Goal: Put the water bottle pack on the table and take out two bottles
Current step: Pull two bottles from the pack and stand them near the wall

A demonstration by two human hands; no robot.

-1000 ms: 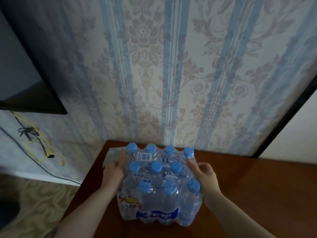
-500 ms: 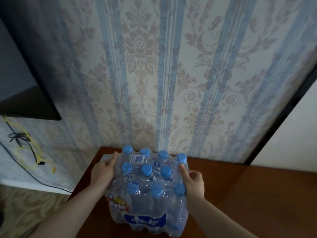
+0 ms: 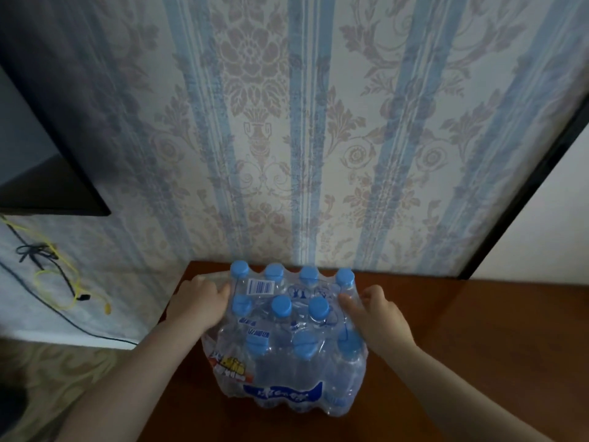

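On table [image 3: 446,330], both hands' fingers [image 3: 349,303] spread, pressing bottle pack [image 3: 287,346] sides

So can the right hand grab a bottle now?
Probably not yet. The right hand rests on the pack, but clear plastic wrap covers every blue cap, so it would need tearing first.

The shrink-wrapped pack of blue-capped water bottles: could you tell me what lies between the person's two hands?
In the head view, only the shrink-wrapped pack of blue-capped water bottles lies between the left hand and right hand, standing on the brown wooden table.
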